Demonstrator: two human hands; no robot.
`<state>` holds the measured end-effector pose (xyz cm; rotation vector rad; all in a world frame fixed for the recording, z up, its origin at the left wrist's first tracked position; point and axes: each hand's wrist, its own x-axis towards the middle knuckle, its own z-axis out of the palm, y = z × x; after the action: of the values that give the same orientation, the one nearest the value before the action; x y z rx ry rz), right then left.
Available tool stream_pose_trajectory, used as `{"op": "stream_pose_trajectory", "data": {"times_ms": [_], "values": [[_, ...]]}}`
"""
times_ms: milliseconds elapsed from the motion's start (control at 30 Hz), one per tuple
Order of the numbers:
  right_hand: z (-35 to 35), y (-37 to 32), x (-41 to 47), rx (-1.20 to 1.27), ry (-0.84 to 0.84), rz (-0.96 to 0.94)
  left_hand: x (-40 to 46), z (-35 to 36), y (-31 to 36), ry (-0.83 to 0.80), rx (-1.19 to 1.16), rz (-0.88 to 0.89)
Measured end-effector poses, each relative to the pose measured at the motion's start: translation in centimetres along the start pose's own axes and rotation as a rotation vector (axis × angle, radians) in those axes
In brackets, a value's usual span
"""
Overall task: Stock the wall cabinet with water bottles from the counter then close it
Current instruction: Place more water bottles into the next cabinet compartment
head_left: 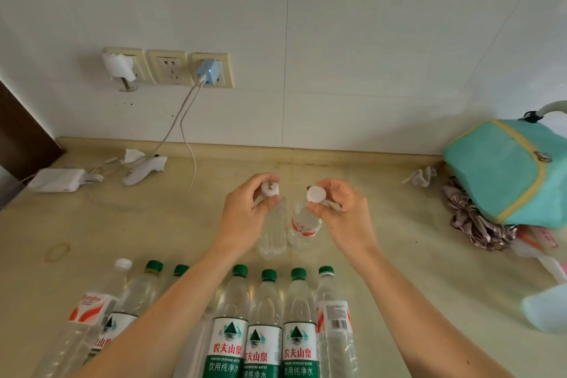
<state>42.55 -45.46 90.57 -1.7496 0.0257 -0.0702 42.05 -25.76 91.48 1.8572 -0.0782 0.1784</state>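
My left hand (pixel 245 212) grips the neck of a clear unlabelled water bottle (pixel 273 233) just under its white cap. My right hand (pixel 340 209) grips the neck of a second water bottle (pixel 303 227) with a red-and-white label and a white cap. Both bottles are held side by side over the beige counter (pixel 153 224). A row of several more water bottles (pixel 267 331), most with green caps, stands along the near edge under my forearms. The wall cabinet is out of view.
A teal bag (pixel 506 169) and a crumpled fabric scrunchie (pixel 472 221) lie at the right. A white power adapter (pixel 56 179) and cables lie at the back left below the wall sockets (pixel 167 66). A rubber band (pixel 56 252) lies on the left.
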Motion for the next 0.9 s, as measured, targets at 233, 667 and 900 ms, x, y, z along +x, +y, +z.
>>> {"op": "stream_pose_trajectory", "data": {"times_ms": [233,667,900], "values": [[0.5,1.3,0.8,-0.045,0.023,0.007,-0.1,-0.5,-1.6,0.003,0.066,-0.064],[0.3,6.5,-0.1,-0.223,-0.113,0.207,-0.6,-0.4,-5.1,-0.171,0.144,-0.190],[1.8,10.0,-0.3,-0.238,-0.107,0.307,-1.2,1.3,-9.1,-0.159,0.202,-0.410]]}}
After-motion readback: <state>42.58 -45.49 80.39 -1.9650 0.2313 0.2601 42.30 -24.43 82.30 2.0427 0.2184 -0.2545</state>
